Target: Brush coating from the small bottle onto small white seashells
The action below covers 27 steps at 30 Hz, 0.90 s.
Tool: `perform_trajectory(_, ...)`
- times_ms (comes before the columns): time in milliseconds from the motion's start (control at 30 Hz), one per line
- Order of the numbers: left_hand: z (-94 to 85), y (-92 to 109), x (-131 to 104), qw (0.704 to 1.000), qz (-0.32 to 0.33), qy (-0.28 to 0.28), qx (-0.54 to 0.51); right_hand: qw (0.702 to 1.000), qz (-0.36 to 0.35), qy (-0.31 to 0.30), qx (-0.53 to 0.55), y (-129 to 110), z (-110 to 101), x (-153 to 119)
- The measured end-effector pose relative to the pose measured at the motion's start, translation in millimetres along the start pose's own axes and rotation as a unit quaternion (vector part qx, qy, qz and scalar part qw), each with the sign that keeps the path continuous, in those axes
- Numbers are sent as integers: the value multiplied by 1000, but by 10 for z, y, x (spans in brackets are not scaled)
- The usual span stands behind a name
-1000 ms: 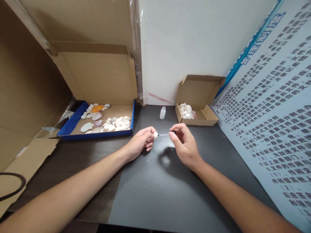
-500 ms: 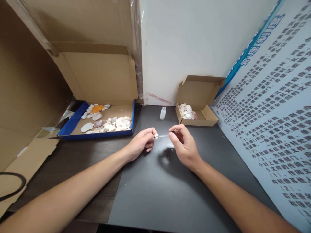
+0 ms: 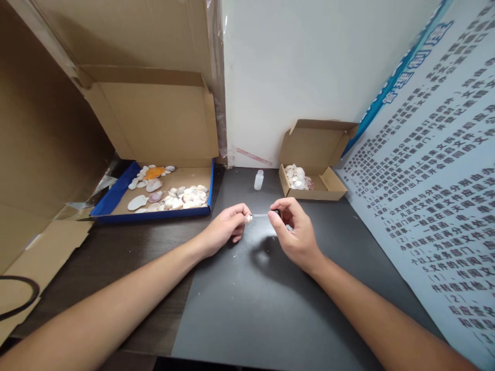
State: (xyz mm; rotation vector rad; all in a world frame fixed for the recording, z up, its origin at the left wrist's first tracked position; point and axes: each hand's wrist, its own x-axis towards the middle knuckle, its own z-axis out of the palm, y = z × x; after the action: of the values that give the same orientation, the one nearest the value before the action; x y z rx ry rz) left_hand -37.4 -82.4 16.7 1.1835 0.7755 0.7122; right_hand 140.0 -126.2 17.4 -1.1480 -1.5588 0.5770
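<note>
Dark gray mat on brown table, ctr of frame. L hand: fingers pinched on small shell. R hand: fingers closed on black cap, thin clear stem pointing to shell. Open bottle upright, upper ctr. Shells in blue-edged box, L of frame; small box, upper R.

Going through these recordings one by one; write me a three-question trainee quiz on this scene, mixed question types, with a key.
1. True or false: the small bottle stands upright on the grey mat.
2. What do the fingers of the right hand hold? A, a cardboard lid; B, a black piece with a thin stem; C, a large white shell.
3. Fill in: the orange shell lies in a box with ____ sides.
Key: 1 true; 2 B; 3 blue.
</note>
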Motion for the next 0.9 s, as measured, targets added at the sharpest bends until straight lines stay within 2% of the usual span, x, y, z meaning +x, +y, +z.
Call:
perform_trajectory(400,3,10,4,1000,-2,0,-14,999,11,1,-36,0,-16,21)
perform_trajectory(900,14,27,10,998,-4,20,-64,1000,8,-1,-22,-14,-13,6)
